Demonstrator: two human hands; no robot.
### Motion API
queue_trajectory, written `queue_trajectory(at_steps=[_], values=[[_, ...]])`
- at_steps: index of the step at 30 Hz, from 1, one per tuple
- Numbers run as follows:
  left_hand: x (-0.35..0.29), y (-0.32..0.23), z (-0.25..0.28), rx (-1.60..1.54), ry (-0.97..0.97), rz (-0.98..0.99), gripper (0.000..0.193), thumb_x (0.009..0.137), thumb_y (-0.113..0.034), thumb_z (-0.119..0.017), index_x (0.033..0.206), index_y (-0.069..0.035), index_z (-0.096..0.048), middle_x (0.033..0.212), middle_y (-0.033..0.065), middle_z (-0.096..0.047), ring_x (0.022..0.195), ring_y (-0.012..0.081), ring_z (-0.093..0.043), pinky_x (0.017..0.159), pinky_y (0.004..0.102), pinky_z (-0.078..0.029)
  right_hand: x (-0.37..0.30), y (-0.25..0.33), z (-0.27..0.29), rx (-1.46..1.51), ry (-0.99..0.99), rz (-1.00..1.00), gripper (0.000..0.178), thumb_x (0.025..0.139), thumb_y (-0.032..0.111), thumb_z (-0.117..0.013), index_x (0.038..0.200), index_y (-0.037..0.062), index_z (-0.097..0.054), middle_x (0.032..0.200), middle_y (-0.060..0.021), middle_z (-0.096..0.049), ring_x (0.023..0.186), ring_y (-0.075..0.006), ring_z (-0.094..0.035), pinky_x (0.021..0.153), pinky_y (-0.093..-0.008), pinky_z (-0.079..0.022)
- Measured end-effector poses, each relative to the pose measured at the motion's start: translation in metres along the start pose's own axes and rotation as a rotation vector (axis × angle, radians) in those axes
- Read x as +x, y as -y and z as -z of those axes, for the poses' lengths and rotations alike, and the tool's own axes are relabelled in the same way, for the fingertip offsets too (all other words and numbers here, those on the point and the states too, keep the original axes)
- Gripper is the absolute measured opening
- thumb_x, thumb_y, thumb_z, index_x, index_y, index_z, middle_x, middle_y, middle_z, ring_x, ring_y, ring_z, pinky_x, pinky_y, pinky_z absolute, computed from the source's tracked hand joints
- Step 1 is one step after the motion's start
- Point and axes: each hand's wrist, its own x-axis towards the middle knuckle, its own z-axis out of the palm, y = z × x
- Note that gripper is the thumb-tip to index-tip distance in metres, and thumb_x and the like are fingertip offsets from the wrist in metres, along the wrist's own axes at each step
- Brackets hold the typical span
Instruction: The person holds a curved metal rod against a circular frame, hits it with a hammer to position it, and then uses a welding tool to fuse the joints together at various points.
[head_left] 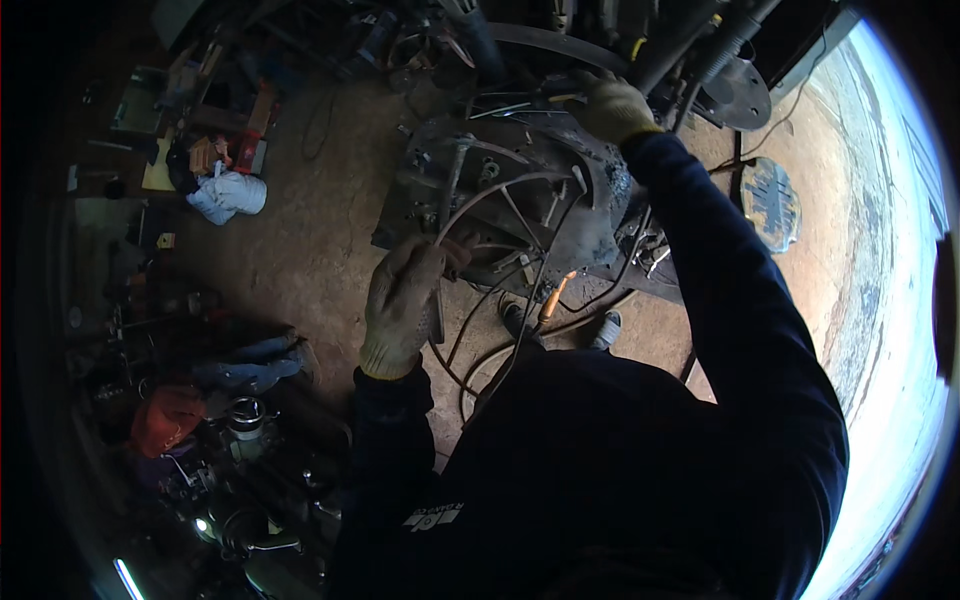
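Note:
Both my hands wear pale work gloves. My left hand [400,300] is closed at the near left corner of a dark metal work table [400,200], around the end of a curved metal bar [490,192] that arcs over the tabletop; a reddish-brown piece [457,252] sits beside its fingers. Stretched to the far right side of the table, my right hand [615,108] has curled fingers near several thin rods [505,110]. What it holds is hidden. An orange-handled tool [556,298] with a cable hangs at the table's near edge.
Dark cables [475,375] loop on the floor by my shoes [607,330]. A round metal plate [740,93] stands at the far right, near a blue-grey panel [770,205]. One person in a light jacket [228,194] is at the left; another in a red cap [168,418] is beside machinery.

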Motion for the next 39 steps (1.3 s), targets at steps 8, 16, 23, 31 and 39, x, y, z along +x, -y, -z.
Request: queue_trajectory(at_steps=[8,16,23,31,39], values=[[-0.026,-0.023,0.015,0.208,-0.216,0.262,0.032,0.103,-0.028,-0.055,0.103,0.003,-0.066,0.093,0.0073,-0.066,0.084,0.0125,-0.057,0.084,0.0307,-0.046,0.068,-0.01,-0.05,0.005,0.381,0.134,0.06,0.091,0.058,-0.064,0.127,0.0093,-0.067,0.121,-0.0205,-0.07,0.116,-0.0382,-0.066,0.097,-0.0469,-0.053],[-0.022,-0.01,0.031,0.205,-0.241,0.207,0.033,0.104,-0.026,-0.054,0.107,0.004,-0.065,0.099,0.0098,-0.067,0.089,0.0166,-0.061,0.082,0.0312,-0.047,0.064,-0.001,-0.062,0.246,0.271,-0.066,0.047,0.094,0.047,-0.059,0.12,0.0102,-0.072,0.121,-0.0206,-0.07,0.118,-0.0364,-0.065,0.101,-0.0466,-0.051],[-0.02,-0.019,0.033,0.33,-0.251,0.278,0.034,0.104,-0.025,-0.05,0.105,0.003,-0.067,0.092,0.0074,-0.069,0.083,0.0129,-0.061,0.073,0.0271,-0.046,0.09,-0.014,-0.082,-0.156,0.335,-0.036,0.026,0.085,0.026,-0.063,0.097,0.008,-0.078,0.106,-0.0199,-0.074,0.105,-0.0391,-0.07,0.088,-0.049,-0.057],[-0.022,-0.019,0.019,0.316,-0.336,0.228,0.036,0.104,-0.028,-0.05,0.107,0.001,-0.071,0.09,0.0042,-0.069,0.076,0.0103,-0.057,0.068,0.0259,-0.044,0.098,-0.005,-0.071,-0.266,0.402,0.235,0.033,0.09,0.02,-0.058,0.116,0.005,-0.072,0.11,-0.0227,-0.073,0.105,-0.0386,-0.071,0.089,-0.0506,-0.057],[-0.022,-0.024,0.016,0.372,-0.306,0.293,0.027,0.101,-0.02,-0.054,0.105,0.001,-0.07,0.093,0.0067,-0.071,0.085,0.0131,-0.062,0.076,0.0284,-0.047,0.092,0.048,-0.006,-0.046,0.445,0.305,0.041,0.098,0.033,-0.052,0.128,0.008,-0.064,0.122,-0.0236,-0.069,0.115,-0.0385,-0.066,0.099,-0.0499,-0.051]])
